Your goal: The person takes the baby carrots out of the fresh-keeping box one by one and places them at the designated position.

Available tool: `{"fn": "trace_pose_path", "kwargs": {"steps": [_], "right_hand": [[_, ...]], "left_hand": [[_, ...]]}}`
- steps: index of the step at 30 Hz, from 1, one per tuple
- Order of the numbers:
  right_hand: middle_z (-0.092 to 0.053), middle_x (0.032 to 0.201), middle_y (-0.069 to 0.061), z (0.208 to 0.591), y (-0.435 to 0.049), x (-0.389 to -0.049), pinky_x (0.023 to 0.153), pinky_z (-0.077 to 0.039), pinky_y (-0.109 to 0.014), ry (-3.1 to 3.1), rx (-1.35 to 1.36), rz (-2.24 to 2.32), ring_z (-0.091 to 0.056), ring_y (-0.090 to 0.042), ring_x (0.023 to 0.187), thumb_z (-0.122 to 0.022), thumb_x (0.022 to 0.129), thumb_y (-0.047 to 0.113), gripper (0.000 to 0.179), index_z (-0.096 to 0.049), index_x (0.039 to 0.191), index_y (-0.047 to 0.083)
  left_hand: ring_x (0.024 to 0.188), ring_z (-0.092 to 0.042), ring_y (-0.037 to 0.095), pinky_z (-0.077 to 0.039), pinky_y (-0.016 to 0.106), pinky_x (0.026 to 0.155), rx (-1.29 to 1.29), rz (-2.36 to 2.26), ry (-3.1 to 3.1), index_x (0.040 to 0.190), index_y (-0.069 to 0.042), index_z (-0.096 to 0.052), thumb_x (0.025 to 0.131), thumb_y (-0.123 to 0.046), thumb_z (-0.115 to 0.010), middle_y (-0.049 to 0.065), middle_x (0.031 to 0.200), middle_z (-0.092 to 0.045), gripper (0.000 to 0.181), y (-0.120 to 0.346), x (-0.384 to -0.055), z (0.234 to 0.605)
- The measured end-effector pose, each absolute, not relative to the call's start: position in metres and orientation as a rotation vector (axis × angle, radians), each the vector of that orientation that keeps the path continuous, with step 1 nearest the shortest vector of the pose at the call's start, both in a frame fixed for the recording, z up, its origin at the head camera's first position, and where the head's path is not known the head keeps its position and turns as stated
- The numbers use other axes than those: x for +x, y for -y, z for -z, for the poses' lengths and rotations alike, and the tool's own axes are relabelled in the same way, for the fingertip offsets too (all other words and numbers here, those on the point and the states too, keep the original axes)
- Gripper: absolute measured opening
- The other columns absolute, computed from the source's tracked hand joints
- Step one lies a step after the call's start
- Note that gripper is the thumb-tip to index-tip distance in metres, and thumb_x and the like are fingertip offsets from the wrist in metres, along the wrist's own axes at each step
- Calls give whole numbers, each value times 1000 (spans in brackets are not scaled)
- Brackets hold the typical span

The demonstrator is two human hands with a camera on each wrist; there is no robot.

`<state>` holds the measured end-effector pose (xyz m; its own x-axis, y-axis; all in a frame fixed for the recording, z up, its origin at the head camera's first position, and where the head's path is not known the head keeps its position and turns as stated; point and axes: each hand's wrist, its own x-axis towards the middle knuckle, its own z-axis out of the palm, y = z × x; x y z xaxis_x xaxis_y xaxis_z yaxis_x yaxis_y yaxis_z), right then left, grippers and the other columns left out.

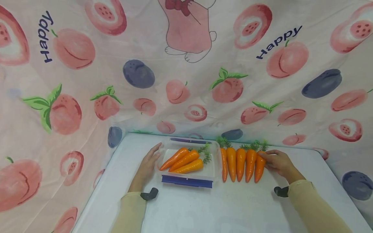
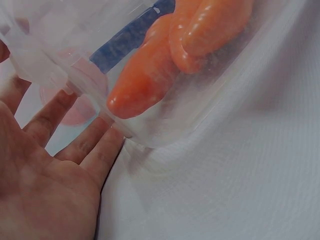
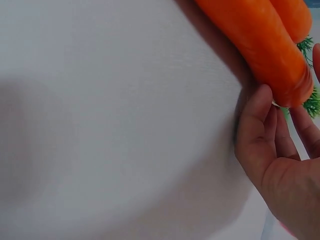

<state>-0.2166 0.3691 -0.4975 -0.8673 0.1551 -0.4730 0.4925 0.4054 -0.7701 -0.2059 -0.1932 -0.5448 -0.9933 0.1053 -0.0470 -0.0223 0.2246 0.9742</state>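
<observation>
A clear plastic container (image 1: pixel 216 161) with blue side clips lies in the middle, with 3 carrots (image 1: pixel 184 160) inside it. My left hand (image 1: pixel 148 166) rests against its left wall, and in the left wrist view straight, spread fingers (image 2: pixel 102 150) touch the plastic. To the right of the container, several carrots (image 1: pixel 240 163) lie in a row, green tops away from me and tips towards me. At the row's right end, my right hand (image 1: pixel 280 163) holds the thick upper end of the last carrot (image 3: pixel 265 55), its fingers bent around that end.
The white table (image 1: pixel 233 210) runs back to a hanging cloth (image 1: pixel 186 71) printed with fruit. The container's blue clip (image 1: pixel 186 181) sticks out along its near side. The leftmost carrot in the row lies close against the container's right wall.
</observation>
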Motion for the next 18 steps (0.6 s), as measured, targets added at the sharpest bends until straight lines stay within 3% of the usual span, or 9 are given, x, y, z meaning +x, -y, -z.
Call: {"fn": "trace_pose_path", "kwargs": {"steps": [8,12,18], "right_hand": [[-42,147,-26,479,-375,-217,100,-58,-40,-2351,542,1434,-50,-36,128,-66,95,53,88,-33,151,-6],[-46,145,-26,466,-373,-219,103,-55,-46,-2382,492,1408,-52,-38,128,-65,95,57,90,-33,151,-6],[-40,151,-28,452,-361,-222,109,-49,-54,-2419,442,1343,-48,-41,130,-63,94,61,91,-34,152,-3]], "left_hand": [[158,-23,25,-13,61,127,71,-1872,-2390,156,-36,-41,108,-40,-43,-7,165,-36,47,194,-206,545],[158,-22,24,-12,60,127,72,-1888,-2368,156,-35,-41,109,-39,-43,-8,165,-36,48,194,-206,545],[158,-21,25,-12,61,127,73,-1902,-2355,156,-33,-40,108,-39,-44,-7,165,-36,49,193,-206,544]]}}
